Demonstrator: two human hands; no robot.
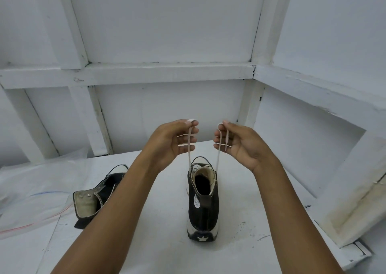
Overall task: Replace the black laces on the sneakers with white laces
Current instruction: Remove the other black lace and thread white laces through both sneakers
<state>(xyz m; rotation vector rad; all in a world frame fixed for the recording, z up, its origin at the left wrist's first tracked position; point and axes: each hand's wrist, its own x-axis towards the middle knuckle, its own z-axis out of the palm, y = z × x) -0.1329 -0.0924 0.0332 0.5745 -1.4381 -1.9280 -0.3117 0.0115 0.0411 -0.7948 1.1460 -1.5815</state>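
Black sneaker (202, 211), toe away, heel near.

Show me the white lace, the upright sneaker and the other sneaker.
white lace (189, 157): head view, left strand
upright sneaker (201, 215): head view, heel canvas
other sneaker (85, 202): head view, inner lining

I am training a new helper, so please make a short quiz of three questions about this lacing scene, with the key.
1. True or false: the left hand and the right hand each hold a part of the white lace.
2. The sneaker with the lace, on the table, stands: A) upright, heel toward the person; B) on its side; C) upside down.
3. Fill in: the other sneaker is on the person's ___ side.
Key: 1 true; 2 A; 3 left.
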